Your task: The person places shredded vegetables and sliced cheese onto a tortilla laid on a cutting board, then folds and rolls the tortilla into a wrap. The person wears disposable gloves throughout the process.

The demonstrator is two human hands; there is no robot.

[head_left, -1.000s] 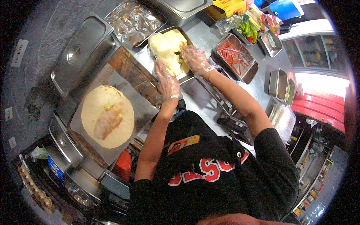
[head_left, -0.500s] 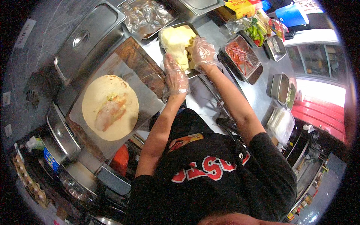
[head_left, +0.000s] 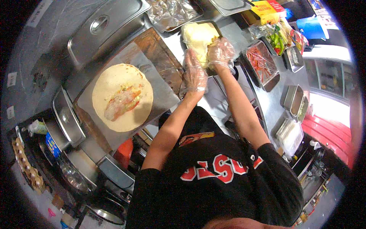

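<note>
A metal pan [head_left: 220,26] holds a stack of pale yellow cheese slices [head_left: 198,33]. My left hand [head_left: 195,74], in a clear plastic glove, rests at the pan's near left corner with its fingers stretched along the cheese. My gloved right hand [head_left: 221,54] reaches over the pan's right side. Its fingers curl down beside the cheese, and what they grip there is hidden. To the left, a round flatbread [head_left: 139,112] lies on parchment paper [head_left: 162,89]. A diagonal band of pale and orange filling [head_left: 122,102] crosses its middle.
Under the parchment is a brown board [head_left: 162,49]. Foil [head_left: 171,13] covers a pan behind it. At the right stand a pan of red strips [head_left: 261,65], green peppers [head_left: 280,42] in plastic, and small metal containers [head_left: 292,97]. Lidded metal pans [head_left: 101,28] line the left.
The view has shifted, so the pans and flatbread appear farther right and higher. Both hands stay at the cheese pan, with the right fingers curled at its right side.
</note>
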